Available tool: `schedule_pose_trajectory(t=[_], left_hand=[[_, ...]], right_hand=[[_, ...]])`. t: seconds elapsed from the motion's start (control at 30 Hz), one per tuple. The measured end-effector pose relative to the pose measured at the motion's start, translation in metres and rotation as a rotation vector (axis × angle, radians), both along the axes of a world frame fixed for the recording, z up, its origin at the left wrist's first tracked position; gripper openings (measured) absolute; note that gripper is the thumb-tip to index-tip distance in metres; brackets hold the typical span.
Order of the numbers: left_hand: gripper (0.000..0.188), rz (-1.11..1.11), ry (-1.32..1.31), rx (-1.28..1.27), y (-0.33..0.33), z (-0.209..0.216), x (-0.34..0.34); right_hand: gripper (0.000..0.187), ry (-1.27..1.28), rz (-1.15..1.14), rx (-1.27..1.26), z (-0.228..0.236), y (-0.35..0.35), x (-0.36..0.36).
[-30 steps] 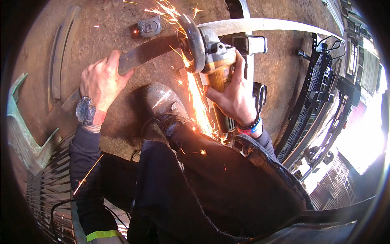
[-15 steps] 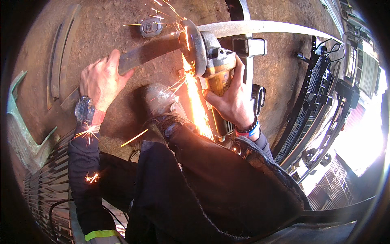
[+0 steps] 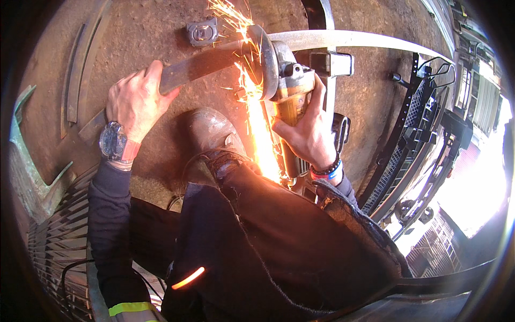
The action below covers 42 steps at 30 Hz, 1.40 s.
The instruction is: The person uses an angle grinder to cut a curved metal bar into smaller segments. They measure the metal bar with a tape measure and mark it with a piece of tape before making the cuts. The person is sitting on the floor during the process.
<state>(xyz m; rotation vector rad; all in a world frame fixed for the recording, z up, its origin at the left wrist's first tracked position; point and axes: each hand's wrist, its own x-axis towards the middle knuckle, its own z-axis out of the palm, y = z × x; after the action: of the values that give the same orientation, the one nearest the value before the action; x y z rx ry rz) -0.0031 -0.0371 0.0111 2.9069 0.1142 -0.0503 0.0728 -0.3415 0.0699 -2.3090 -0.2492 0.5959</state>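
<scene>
1. The left hand point(image 3: 134, 102) grasps the metal strip point(image 3: 201, 70), which extends over the floor point(image 3: 145, 37) to the grinder; whether floor supports it, I cannot tell.
2. The right hand point(image 3: 308, 131) is wrapped around the yellow grinder point(image 3: 292, 104).
3. Sparks point(image 3: 263, 137) stream beside the boot point(image 3: 214, 131): probably cutting or grinding.
4. The next move likely calls for steady pressure and a firmly held strip.

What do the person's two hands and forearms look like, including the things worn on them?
The left hand is ungloved, with a dark round watch and a reddish band at the wrist; the dark left sleeve bears a yellow-green stripe. The right hand, also ungloved, has a dark beaded bracelet, blue and red bands, and a dark right sleeve.
</scene>
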Motion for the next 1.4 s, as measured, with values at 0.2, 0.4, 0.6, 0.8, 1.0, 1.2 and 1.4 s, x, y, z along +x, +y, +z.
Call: schedule_pose_trajectory(t=[0.2, 0.4, 0.6, 0.8, 1.0, 1.2, 1.4], left_hand=[[0.043, 0.007, 0.023, 0.029, -0.002, 0.003, 0.002], [0.041, 0.022, 0.076, 0.023, -0.004, 0.007, 0.004], [0.042, -0.013, -0.017, 0.007, -0.003, 0.002, 0.002], [0.044, 0.003, -0.009, 0.023, -0.005, 0.003, 0.002], [0.043, 0.016, 0.040, 0.005, -0.006, 0.011, 0.003], [0.043, -0.014, -0.028, -0.024, -0.006, 0.008, 0.003], [0.043, -0.021, -0.015, 0.019, -0.006, 0.010, 0.004]], right_hand=[[0.100, -0.013, 0.036, 0.018, 0.000, -0.001, 0.002], [0.102, 0.003, 0.058, 0.016, -0.005, -0.003, 0.003], [0.103, -0.020, 0.062, 0.053, -0.010, -0.007, 0.002], [0.103, -0.028, 0.073, 0.060, -0.012, -0.008, 0.002], [0.102, -0.040, 0.074, 0.072, -0.013, -0.007, 0.002], [0.102, -0.019, 0.063, 0.070, -0.014, -0.008, 0.003], [0.100, 0.027, 0.041, 0.050, -0.011, -0.007, 0.004]])
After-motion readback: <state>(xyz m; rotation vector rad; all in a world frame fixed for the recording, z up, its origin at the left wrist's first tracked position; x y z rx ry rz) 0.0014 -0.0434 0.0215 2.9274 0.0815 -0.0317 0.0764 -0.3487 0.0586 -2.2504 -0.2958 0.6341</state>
